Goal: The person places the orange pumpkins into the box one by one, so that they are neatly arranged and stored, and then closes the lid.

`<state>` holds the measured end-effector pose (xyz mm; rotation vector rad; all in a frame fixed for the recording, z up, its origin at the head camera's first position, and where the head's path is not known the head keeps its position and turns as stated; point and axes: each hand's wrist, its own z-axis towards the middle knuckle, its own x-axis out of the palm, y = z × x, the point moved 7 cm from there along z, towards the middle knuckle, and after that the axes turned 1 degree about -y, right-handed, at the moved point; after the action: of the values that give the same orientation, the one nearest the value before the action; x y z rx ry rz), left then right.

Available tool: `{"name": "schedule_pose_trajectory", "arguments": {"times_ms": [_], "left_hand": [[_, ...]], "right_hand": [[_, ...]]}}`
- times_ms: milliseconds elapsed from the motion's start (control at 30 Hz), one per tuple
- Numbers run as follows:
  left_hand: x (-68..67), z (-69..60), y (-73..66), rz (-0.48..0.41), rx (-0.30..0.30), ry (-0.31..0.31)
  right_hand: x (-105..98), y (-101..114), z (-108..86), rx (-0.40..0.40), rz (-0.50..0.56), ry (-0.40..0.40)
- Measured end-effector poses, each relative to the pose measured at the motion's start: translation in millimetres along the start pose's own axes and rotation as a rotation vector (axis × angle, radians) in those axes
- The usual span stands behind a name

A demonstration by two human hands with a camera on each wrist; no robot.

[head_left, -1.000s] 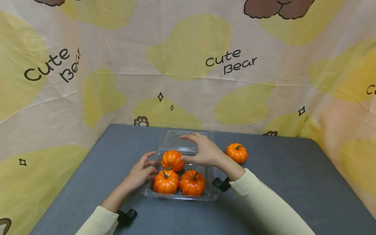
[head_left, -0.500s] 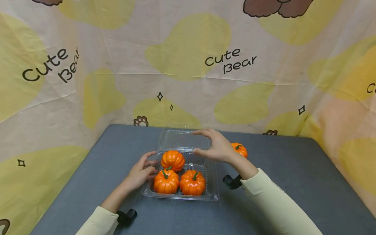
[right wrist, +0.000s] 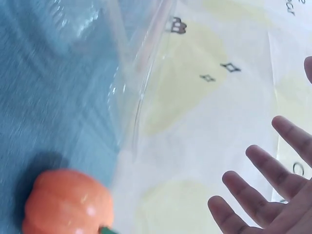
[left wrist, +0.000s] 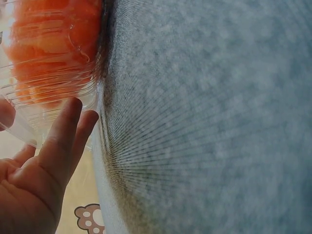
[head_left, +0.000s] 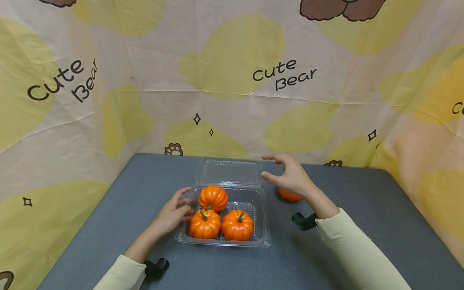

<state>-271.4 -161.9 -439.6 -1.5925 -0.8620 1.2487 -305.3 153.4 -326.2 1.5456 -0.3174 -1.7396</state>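
In the head view, two orange pumpkins [head_left: 213, 198] [head_left: 205, 225] fill the left of a clear plastic clamshell box [head_left: 261, 240], with another pumpkin [head_left: 238, 226] at its front right. My left hand [head_left: 174, 214] rests at the box's left side; the left wrist view shows straight fingers [left wrist: 61, 141] against its ribbed wall. My right hand [head_left: 290, 175] hovers with spread fingers, holding nothing, to the right of the raised lid [head_left: 229, 171]. Below it, partly hidden, a loose pumpkin [head_left: 289, 195] lies on the table; the right wrist view shows this pumpkin [right wrist: 68, 202] apart from the fingers.
A grey-blue cloth covers the table [head_left: 221, 273]. Behind and beside it hangs a pale curtain [head_left: 229, 77] with yellow patches and bear prints. Black wrist cameras [head_left: 156, 269] sit below both wrists.
My right hand has moved right, from above the box to above the loose pumpkin, which it now partly covers. The left hand and the box have stayed in place.
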Motion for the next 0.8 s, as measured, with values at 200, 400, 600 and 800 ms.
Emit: {"name": "schedule_pose_trajectory", "arguments": {"times_ms": [200,400,600,800], "left_hand": [[-0.6,0.0,1.8,0.004,-0.020,-0.011],[-1.1,-0.1,2.3,0.018,-0.019,-0.020],[-0.9,-2.2,1.2,0.023,-0.022,-0.027],[-0.8,-2.8,0.3,0.023,-0.027,-0.027]], "right_hand": [[-12.0,-24.3,-5.5,0.062,0.020,-0.052],[-18.6,-50.4,-12.0,0.114,0.073,-0.093],[-21.9,-67.6,-18.4,0.132,0.088,-0.105],[-23.6,-83.3,-25.6,0.152,0.079,-0.121]]}}
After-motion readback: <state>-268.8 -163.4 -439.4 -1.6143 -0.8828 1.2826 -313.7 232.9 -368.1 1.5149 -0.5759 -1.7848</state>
